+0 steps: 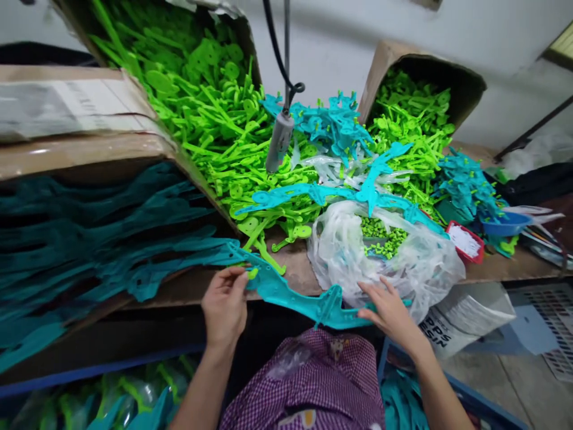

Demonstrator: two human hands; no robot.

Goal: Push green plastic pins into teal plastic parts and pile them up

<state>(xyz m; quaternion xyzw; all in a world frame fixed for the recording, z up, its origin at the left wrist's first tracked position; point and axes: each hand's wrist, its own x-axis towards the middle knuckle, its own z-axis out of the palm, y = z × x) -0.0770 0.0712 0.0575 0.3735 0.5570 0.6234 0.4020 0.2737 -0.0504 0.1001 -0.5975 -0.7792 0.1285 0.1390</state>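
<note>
head view: left hand pinching a green piece, right hand splayed at a teal part.

I see a red tray of white bits; just right of it sits a blue bowl, below it a printed white sack, lower right of it a pale perforated crate, and well behind it the white wall.

We see a brown bench running across in front of us. On it we have a loose heap of green plastic parts, a plastic bag holding small green pieces, and, farther right, a red tray of white bits.
</note>
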